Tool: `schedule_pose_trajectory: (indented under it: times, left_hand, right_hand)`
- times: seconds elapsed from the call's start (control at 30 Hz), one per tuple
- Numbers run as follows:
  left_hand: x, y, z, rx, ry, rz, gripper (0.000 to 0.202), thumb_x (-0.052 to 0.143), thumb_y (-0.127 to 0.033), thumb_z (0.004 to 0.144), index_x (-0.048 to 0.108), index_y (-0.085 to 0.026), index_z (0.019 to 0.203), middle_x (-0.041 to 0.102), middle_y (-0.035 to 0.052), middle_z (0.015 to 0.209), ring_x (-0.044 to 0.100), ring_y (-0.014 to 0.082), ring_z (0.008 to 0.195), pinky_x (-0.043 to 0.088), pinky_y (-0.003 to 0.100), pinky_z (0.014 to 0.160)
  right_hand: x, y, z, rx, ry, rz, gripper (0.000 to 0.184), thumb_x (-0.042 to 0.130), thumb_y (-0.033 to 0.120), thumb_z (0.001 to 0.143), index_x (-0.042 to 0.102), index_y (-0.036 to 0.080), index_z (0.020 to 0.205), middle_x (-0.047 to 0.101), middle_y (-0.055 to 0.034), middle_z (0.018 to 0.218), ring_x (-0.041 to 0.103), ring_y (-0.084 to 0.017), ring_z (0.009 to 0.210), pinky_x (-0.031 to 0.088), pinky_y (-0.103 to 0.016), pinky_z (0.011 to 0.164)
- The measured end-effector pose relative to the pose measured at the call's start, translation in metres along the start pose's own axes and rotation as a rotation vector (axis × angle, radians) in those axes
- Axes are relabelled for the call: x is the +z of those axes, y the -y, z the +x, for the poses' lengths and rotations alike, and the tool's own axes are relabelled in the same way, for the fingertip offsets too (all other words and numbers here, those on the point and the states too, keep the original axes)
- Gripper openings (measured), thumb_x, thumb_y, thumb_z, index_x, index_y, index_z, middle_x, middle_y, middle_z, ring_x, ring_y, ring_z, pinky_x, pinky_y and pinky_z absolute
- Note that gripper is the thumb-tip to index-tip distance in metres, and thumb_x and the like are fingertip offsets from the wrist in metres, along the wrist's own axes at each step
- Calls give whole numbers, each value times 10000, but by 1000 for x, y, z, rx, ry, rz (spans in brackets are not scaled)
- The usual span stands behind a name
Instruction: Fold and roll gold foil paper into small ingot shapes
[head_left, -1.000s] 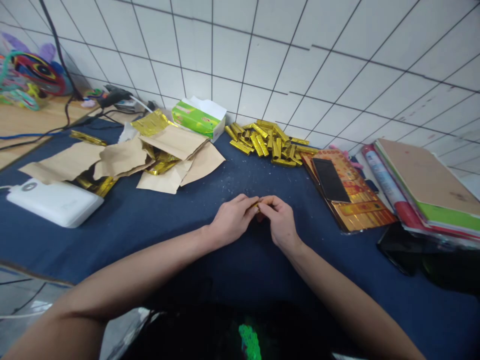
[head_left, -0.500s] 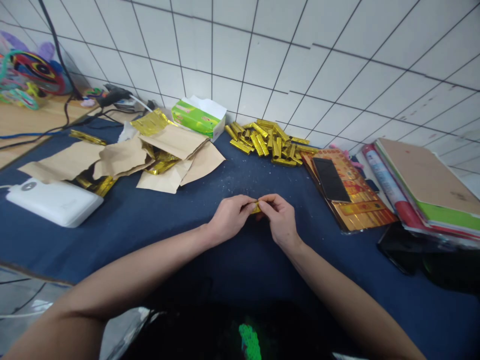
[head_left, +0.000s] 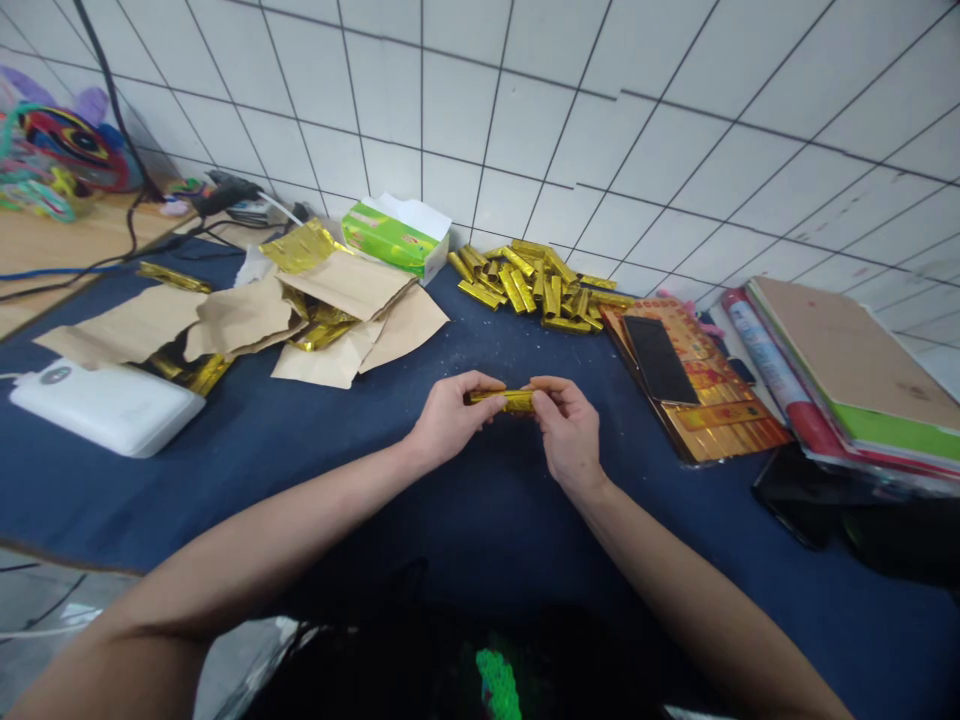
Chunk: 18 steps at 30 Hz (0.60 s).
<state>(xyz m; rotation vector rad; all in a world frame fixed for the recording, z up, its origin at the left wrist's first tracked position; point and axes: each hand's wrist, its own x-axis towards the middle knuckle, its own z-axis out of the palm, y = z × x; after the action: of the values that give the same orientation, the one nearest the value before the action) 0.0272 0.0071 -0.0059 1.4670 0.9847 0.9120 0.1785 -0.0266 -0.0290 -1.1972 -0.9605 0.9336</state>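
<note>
A small roll of gold foil paper [head_left: 501,400] lies horizontally between my hands, above the navy table cloth [head_left: 315,490]. My left hand [head_left: 454,420] pinches its left part with thumb and fingers. My right hand [head_left: 566,428] grips its right end. Beyond my hands sits a heap of similar gold foil rolls [head_left: 529,287]. Further left, torn kraft paper sheets [head_left: 337,310] lie over crumpled gold foil [head_left: 319,336].
A white power bank [head_left: 105,405] stands at the left. A green tissue box [head_left: 396,238] rests against the tiled wall [head_left: 480,110]. On the right lie a black phone on a gold printed packet [head_left: 679,390] and a stack of notebooks [head_left: 855,375].
The gold roll now shows fully between my hands, held straighter and longer across. Both hands have moved slightly apart and away from me.
</note>
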Motion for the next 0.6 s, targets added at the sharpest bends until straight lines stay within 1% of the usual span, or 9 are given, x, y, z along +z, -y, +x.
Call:
schedule_pose_trajectory:
  times: [0.07, 0.13, 0.23, 0.3, 0.4, 0.5, 0.53, 0.6]
  left_hand:
    - [0, 0, 0, 11, -15, -9, 205, 623, -237, 714, 631, -119, 882, 607, -10, 640, 500, 61, 479, 426, 193, 472]
    - [0, -2, -1, 31, -18, 10, 229, 652, -230, 693, 633, -123, 895, 634, 3, 692, 523, 67, 513, 444, 200, 503]
    - [-1, -4, -3, 61, -14, 21, 232, 661, -206, 683, 634, -128, 900, 663, 22, 776, 570, 85, 587, 473, 214, 561]
    - [0, -5, -3, 61, -6, -6, 224, 659, -200, 687, 632, -130, 898, 670, 25, 789, 586, 89, 604, 483, 217, 577]
    - [0, -6, -4, 29, 13, -76, 194, 654, -198, 694, 632, -130, 875, 671, 17, 735, 586, 85, 565, 487, 213, 555]
    - [2, -6, -3, 3, -8, -125, 125, 642, -193, 695, 642, -126, 801, 640, -5, 637, 545, 66, 495, 458, 188, 488]
    - [2, -5, -3, -6, -23, -135, 115, 643, -194, 691, 643, -124, 782, 625, -12, 613, 525, 58, 476, 442, 180, 466]
    - [2, -4, -2, -22, -57, -147, 116, 648, -202, 681, 644, -121, 766, 601, -22, 589, 493, 47, 454, 416, 169, 438]
  right_hand:
    - [0, 0, 0, 8, 32, -14, 188, 645, 317, 722, 617, 217, 878, 633, -1, 759, 603, -137, 626, 525, -324, 646]
    - [0, 1, -1, 0, 36, -29, 163, 640, 320, 728, 632, 218, 856, 638, 0, 734, 603, -137, 609, 527, -325, 643]
    - [0, 2, -3, -17, 45, -28, 163, 644, 312, 731, 642, 232, 873, 652, 2, 771, 617, -144, 664, 526, -325, 673]
    - [1, 5, -5, -22, 78, -68, 182, 647, 304, 731, 642, 244, 902, 655, 2, 802, 619, -148, 696, 522, -330, 698]
    - [1, 10, -8, -81, 138, -188, 132, 625, 289, 751, 655, 244, 871, 647, 0, 790, 610, -148, 689, 512, -330, 701]
    - [2, 12, -10, -167, 181, -248, 88, 593, 269, 777, 666, 241, 818, 642, -6, 810, 608, -151, 728, 505, -317, 700]
    - [2, 13, -11, -174, 182, -253, 93, 590, 265, 780, 667, 242, 826, 644, -7, 824, 611, -152, 739, 506, -314, 700]
    - [2, 12, -11, -136, 171, -233, 137, 599, 271, 775, 657, 250, 897, 651, -4, 833, 623, -149, 716, 513, -312, 682]
